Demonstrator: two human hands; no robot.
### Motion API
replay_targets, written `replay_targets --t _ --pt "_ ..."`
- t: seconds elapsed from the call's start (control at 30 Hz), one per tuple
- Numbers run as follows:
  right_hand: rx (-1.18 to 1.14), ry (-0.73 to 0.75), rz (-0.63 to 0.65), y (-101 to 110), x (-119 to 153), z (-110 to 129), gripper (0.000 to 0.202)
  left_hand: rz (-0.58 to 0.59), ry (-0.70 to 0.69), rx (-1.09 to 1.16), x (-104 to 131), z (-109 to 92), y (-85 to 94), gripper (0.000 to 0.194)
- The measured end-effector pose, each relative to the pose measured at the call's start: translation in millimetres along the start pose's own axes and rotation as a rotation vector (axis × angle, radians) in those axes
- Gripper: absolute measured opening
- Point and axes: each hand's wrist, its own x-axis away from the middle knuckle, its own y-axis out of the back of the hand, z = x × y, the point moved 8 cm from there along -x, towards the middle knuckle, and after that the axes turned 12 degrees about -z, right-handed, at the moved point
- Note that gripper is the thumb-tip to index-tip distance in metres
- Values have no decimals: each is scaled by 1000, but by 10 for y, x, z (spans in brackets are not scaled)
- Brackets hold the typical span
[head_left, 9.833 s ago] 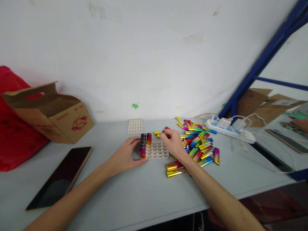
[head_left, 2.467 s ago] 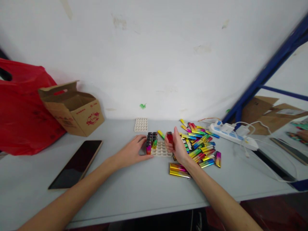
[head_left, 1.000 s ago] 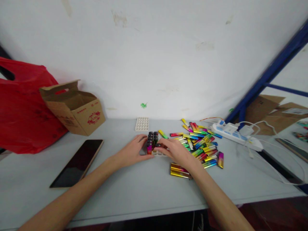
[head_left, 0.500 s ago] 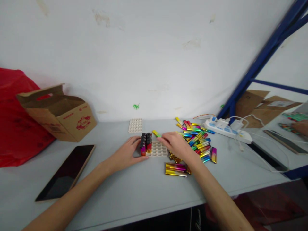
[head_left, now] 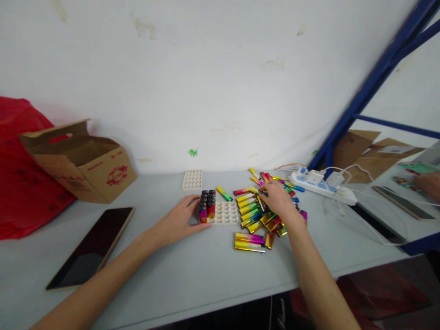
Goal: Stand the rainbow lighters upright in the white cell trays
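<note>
My left hand [head_left: 180, 220] curls round the left end of a white tray with round pockets [head_left: 227, 213], thumb at its front edge and fingers behind. Black-topped lighters [head_left: 208, 204], red and purple below, stand upright in two columns at that end. My right hand [head_left: 278, 199] is over a pile of shiny coloured lighters [head_left: 250, 211], its fingers drawn together at a lighter in the pile; the fingertips are partly hidden. A single yellow-green lighter [head_left: 224, 193] lies just behind the tray. In front of the pile, two yellow lighters [head_left: 249, 242] lie side by side.
A second white tray [head_left: 192, 179] lies near the wall. To the left are a tablet [head_left: 91, 247], an open cardboard box [head_left: 103, 174] and a red bag [head_left: 27, 169]. On the right are a power strip [head_left: 321, 187] with cables, a blue frame [head_left: 364, 87] and another person's hand [head_left: 429, 185].
My right hand has moved right, from beside the tray to the lighter pile, uncovering the tray's pockets and more lighters. My left hand has stayed at the tray.
</note>
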Motion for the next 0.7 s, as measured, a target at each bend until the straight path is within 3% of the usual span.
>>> replay_targets --t 0.13,0.3,0.4,0.57,0.7 --pt "-21 -31 -71 50 11 111 22 -1 -10 -16 5 6 -8 80" --pt "-350 -30 -261 245 -1 335 28 -1 -22 -15 15 11 -12 77" --pt "-548 -50 -299 314 -19 490 35 -18 -29 -5 16 -4 2 75" --pt "-935 -227 -127 170 1 771 76 -29 -18 5 16 -22 18 75" --pt "-1250 -290 118 38 120 1104 86 -20 -30 1 14 -23 10 74"
